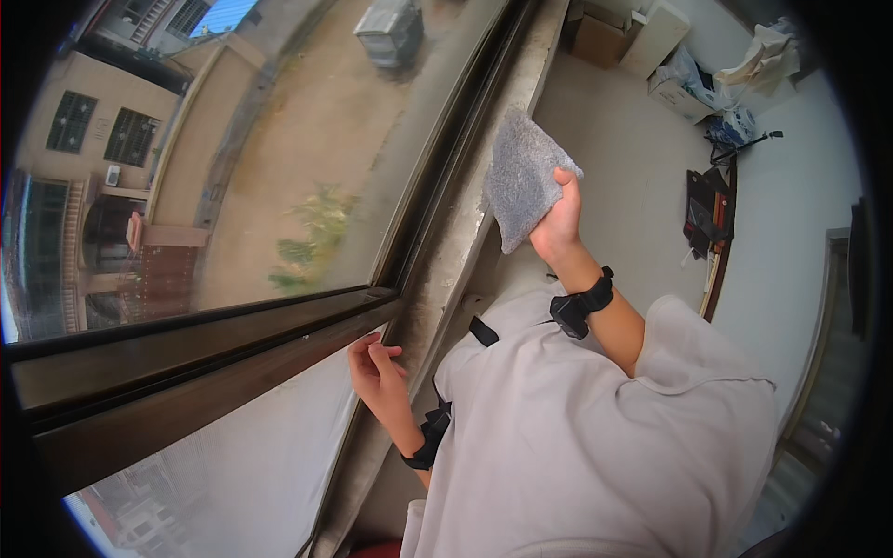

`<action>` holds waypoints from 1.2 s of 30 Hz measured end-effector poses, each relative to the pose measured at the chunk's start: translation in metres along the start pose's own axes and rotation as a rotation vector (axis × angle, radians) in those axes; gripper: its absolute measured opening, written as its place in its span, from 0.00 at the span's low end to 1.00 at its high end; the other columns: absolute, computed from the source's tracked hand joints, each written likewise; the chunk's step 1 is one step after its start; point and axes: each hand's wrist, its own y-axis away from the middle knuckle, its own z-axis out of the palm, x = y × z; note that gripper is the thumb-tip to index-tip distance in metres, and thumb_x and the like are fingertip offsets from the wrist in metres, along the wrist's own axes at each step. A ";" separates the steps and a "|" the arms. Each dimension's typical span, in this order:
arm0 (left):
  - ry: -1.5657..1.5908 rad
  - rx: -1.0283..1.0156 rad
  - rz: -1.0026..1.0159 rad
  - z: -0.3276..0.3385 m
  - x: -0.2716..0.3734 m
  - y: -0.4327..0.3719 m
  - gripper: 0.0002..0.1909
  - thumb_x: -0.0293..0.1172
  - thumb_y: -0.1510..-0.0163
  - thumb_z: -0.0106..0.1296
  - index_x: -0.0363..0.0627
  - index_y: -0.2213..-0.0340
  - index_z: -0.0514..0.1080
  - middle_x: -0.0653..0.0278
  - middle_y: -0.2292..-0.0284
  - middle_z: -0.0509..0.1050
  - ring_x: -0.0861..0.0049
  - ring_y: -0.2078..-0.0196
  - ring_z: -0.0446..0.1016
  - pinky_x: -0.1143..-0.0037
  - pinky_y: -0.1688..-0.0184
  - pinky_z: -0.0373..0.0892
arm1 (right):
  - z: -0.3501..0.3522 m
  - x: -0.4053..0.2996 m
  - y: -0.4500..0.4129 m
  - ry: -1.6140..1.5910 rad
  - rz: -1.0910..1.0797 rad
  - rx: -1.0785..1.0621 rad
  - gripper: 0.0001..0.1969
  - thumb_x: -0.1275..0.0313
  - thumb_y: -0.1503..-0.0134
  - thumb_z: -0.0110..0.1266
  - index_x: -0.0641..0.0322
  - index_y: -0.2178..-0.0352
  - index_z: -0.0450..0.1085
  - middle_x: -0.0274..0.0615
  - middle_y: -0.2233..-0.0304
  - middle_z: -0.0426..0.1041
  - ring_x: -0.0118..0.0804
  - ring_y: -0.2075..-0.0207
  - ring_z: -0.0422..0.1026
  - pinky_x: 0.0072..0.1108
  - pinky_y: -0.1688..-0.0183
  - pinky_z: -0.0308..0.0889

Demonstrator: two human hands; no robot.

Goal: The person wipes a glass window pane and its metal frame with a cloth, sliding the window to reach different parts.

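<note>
A grey cleaning cloth (527, 178), fluffy and folded into a flat pad, is held in my right hand (561, 216), with the thumb on its near edge. The cloth is above the worn window sill (446, 265); whether it touches the sill I cannot tell. My left hand (380, 370) is near the lower end of the dark window frame (279, 335), its fingers loosely curled and nothing seen in them. Whether its fingertips touch the frame is unclear. Both wrists wear black straps with small devices.
The window glass (300, 174) lies to the left, with a yard and buildings beyond it. Cardboard boxes (600, 35) stand at the room's far end. Along the right wall are a white box with bags (680, 94), a small black tripod (753, 143) and dark items (704, 216).
</note>
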 end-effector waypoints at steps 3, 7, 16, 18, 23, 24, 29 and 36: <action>0.017 0.017 0.009 0.005 0.001 -0.002 0.10 0.32 0.34 0.47 0.38 0.59 0.71 0.63 0.72 0.75 0.90 0.79 0.64 0.85 0.79 0.58 | -0.005 -0.045 -0.010 0.002 -0.124 0.063 0.32 0.54 0.39 0.39 0.64 0.39 0.59 0.48 0.41 0.67 0.48 0.40 0.66 0.41 0.38 0.61; -0.034 0.104 0.049 0.014 0.002 -0.001 0.12 0.35 0.33 0.46 0.37 0.64 0.71 0.63 0.74 0.75 0.88 0.82 0.65 0.84 0.82 0.56 | -0.001 -0.101 -0.035 0.037 -0.283 0.199 0.31 0.54 0.38 0.36 0.63 0.40 0.60 0.48 0.41 0.67 0.48 0.41 0.66 0.40 0.38 0.61; -0.086 0.387 -0.044 0.045 0.001 -0.010 0.25 0.47 0.32 0.44 0.38 0.75 0.66 0.62 0.87 0.68 0.85 0.89 0.59 0.82 0.85 0.55 | -0.008 -0.179 -0.170 0.007 -0.462 0.343 0.31 0.51 0.36 0.33 0.64 0.43 0.62 0.48 0.43 0.68 0.47 0.41 0.66 0.39 0.37 0.59; -0.095 0.436 -0.051 0.056 0.002 -0.013 0.25 0.47 0.32 0.43 0.38 0.75 0.66 0.62 0.87 0.68 0.84 0.89 0.59 0.82 0.85 0.55 | -0.005 -0.199 -0.209 0.041 -0.496 0.324 0.31 0.51 0.36 0.32 0.64 0.44 0.63 0.47 0.43 0.68 0.47 0.41 0.66 0.38 0.37 0.58; -0.130 0.600 -0.077 0.068 -0.016 -0.017 0.28 0.52 0.30 0.37 0.37 0.72 0.65 0.58 0.86 0.69 0.81 0.90 0.60 0.80 0.85 0.57 | -0.001 -0.252 -0.341 0.473 -0.675 0.315 0.34 0.47 0.37 0.35 0.70 0.46 0.64 0.52 0.45 0.69 0.45 0.42 0.67 0.33 0.39 0.59; -0.155 0.614 -0.067 0.065 -0.025 -0.019 0.28 0.53 0.30 0.33 0.37 0.70 0.65 0.56 0.85 0.71 0.79 0.90 0.60 0.80 0.85 0.59 | -0.001 -0.267 -0.368 0.687 -0.731 0.405 0.36 0.46 0.39 0.36 0.73 0.50 0.66 0.56 0.47 0.71 0.47 0.44 0.69 0.33 0.41 0.60; -0.132 0.741 -0.121 0.073 -0.043 -0.025 0.29 0.51 0.29 0.28 0.34 0.65 0.64 0.54 0.82 0.73 0.76 0.89 0.62 0.79 0.85 0.63 | 0.017 -0.335 -0.457 1.233 -0.745 0.513 0.37 0.44 0.41 0.36 0.74 0.56 0.72 0.69 0.55 0.74 0.62 0.48 0.72 0.37 0.47 0.65; -0.158 0.840 -0.122 0.097 -0.022 -0.033 0.30 0.52 0.29 0.27 0.32 0.63 0.64 0.51 0.78 0.74 0.76 0.88 0.63 0.80 0.87 0.62 | 0.020 -0.326 -0.553 1.587 -0.812 0.071 0.31 0.49 0.40 0.40 0.69 0.54 0.71 0.64 0.54 0.74 0.64 0.48 0.69 0.39 0.47 0.65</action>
